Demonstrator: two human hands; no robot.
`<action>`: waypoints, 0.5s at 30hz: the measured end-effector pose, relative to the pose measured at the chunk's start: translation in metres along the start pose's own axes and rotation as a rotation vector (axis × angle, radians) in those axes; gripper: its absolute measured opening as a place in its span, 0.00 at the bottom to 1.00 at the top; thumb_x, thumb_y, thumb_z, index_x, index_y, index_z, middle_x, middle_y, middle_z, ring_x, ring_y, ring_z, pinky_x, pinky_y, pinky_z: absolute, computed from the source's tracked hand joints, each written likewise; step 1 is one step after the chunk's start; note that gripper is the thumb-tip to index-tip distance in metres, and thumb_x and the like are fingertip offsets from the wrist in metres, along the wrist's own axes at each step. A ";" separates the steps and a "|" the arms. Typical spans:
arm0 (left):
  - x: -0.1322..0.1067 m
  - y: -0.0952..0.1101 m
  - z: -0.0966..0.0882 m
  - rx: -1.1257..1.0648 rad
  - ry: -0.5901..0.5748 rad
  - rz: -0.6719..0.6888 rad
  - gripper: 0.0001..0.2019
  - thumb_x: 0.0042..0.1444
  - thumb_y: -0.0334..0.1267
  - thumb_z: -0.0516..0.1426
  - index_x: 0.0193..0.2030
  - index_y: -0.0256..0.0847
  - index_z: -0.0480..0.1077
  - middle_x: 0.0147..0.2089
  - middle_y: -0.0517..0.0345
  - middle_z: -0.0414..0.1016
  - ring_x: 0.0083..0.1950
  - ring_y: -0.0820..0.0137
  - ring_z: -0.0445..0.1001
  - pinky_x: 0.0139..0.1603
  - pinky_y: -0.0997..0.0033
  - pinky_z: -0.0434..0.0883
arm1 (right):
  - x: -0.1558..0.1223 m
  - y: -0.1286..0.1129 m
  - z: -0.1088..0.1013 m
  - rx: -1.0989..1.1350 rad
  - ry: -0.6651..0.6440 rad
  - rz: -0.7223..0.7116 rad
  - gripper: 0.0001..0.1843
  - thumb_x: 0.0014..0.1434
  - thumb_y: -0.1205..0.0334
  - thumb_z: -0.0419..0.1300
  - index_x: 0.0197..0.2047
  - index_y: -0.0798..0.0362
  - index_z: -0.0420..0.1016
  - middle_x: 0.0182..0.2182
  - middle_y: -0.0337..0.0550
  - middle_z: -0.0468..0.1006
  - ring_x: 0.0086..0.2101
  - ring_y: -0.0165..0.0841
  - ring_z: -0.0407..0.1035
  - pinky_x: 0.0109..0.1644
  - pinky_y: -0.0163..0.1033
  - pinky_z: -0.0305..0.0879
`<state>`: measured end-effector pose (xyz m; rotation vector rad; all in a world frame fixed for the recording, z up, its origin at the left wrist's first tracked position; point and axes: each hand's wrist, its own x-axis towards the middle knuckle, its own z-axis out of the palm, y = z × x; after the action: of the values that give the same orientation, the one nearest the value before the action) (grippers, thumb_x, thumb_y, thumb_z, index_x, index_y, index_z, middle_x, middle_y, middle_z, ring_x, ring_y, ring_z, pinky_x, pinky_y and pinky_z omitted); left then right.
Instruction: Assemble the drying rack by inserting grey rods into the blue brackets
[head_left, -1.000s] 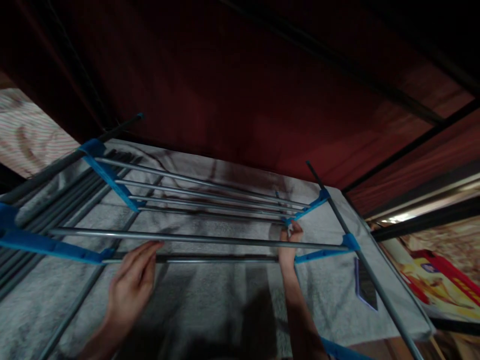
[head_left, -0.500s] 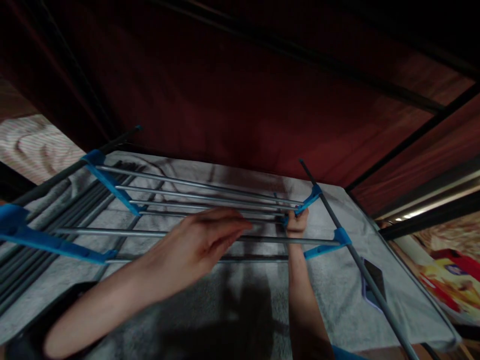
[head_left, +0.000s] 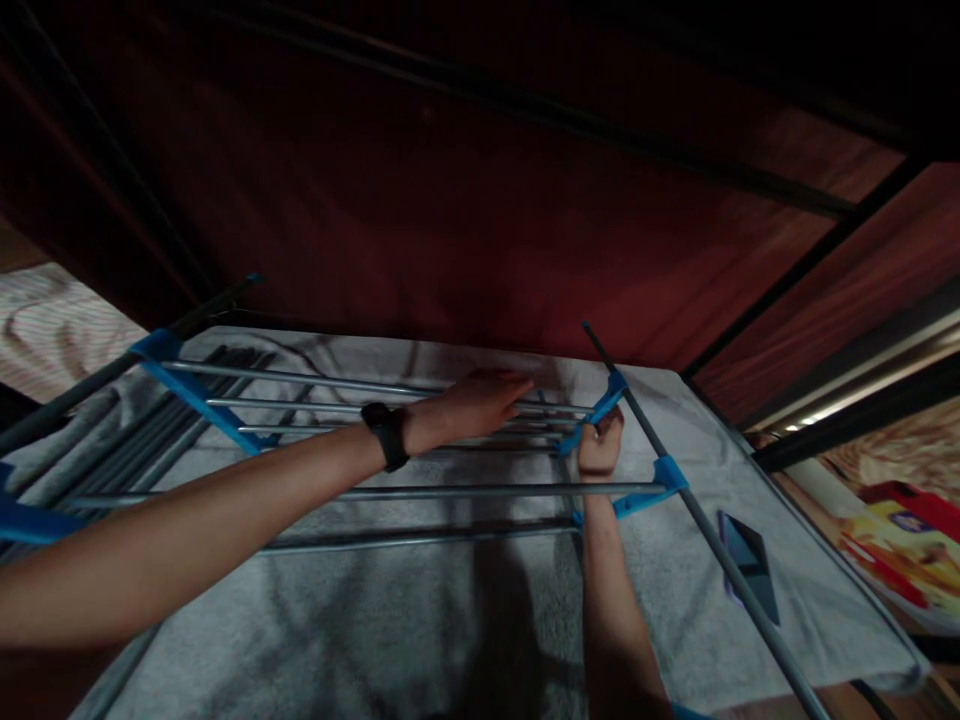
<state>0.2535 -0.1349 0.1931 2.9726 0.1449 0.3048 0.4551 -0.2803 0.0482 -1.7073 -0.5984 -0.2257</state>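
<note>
A rack frame of grey metal tubes (head_left: 480, 490) joined by blue plastic brackets lies across a grey cloth. My left hand (head_left: 480, 402), with a black watch on its wrist, reaches over the far group of tubes. Its fingers are stretched out to the right; whether they touch a tube is unclear. On the right, my right hand (head_left: 600, 447) is closed at the far blue bracket (head_left: 606, 398), where the ends of the thin tubes meet it. The fingertips are partly hidden.
Several loose tubes (head_left: 169, 425) lie at the left on the grey cloth (head_left: 360, 620). A phone (head_left: 750, 565) rests beside the right-hand upright tube (head_left: 720, 550). A dark red fabric wall (head_left: 420, 220) stands behind. A yellow and red package (head_left: 904, 550) is at far right.
My left hand has moved forward and right, from above the near tubes to over the far ones. My right hand stays at the bracket. The view has shifted slightly.
</note>
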 end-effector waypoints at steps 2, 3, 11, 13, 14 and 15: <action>0.011 0.000 0.006 -0.021 -0.069 -0.056 0.20 0.64 0.35 0.55 0.63 0.41 0.67 0.61 0.49 0.75 0.60 0.61 0.74 0.59 0.64 0.70 | 0.005 -0.010 -0.001 0.059 0.013 -0.015 0.31 0.57 0.56 0.51 0.63 0.54 0.58 0.55 0.54 0.72 0.53 0.37 0.69 0.58 0.42 0.64; 0.015 0.001 0.008 -0.031 -0.099 -0.078 0.18 0.65 0.34 0.54 0.61 0.42 0.69 0.57 0.50 0.78 0.57 0.62 0.76 0.56 0.65 0.71 | 0.008 -0.013 -0.001 0.079 0.014 -0.019 0.31 0.58 0.55 0.51 0.64 0.54 0.58 0.55 0.55 0.73 0.54 0.37 0.69 0.59 0.43 0.64; 0.028 -0.003 0.016 0.052 -0.001 -0.074 0.18 0.68 0.33 0.46 0.60 0.41 0.69 0.55 0.49 0.77 0.53 0.62 0.77 0.51 0.64 0.72 | 0.023 -0.024 -0.006 0.137 0.019 0.028 0.24 0.58 0.49 0.55 0.53 0.53 0.72 0.49 0.51 0.77 0.51 0.40 0.70 0.63 0.52 0.61; 0.027 -0.003 0.015 0.066 0.002 -0.063 0.19 0.68 0.32 0.46 0.60 0.42 0.69 0.54 0.49 0.77 0.53 0.62 0.77 0.50 0.64 0.72 | 0.023 -0.027 -0.002 0.171 0.042 0.045 0.26 0.57 0.49 0.56 0.54 0.55 0.72 0.48 0.51 0.77 0.51 0.40 0.70 0.62 0.51 0.62; 0.027 -0.003 0.014 0.070 -0.005 -0.073 0.19 0.68 0.31 0.46 0.60 0.42 0.69 0.54 0.49 0.77 0.53 0.62 0.77 0.50 0.65 0.72 | 0.022 -0.029 0.000 0.183 0.060 0.057 0.26 0.56 0.49 0.56 0.54 0.55 0.72 0.47 0.51 0.77 0.51 0.41 0.71 0.62 0.51 0.62; 0.026 -0.001 0.014 0.072 -0.012 -0.085 0.19 0.67 0.30 0.47 0.60 0.42 0.69 0.54 0.49 0.77 0.53 0.62 0.77 0.50 0.66 0.72 | 0.022 -0.031 0.002 0.190 0.081 0.068 0.27 0.56 0.49 0.56 0.54 0.56 0.72 0.47 0.51 0.77 0.51 0.41 0.71 0.62 0.51 0.63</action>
<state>0.2813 -0.1325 0.1848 3.0284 0.2858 0.2765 0.4575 -0.2691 0.0843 -1.5245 -0.4851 -0.1825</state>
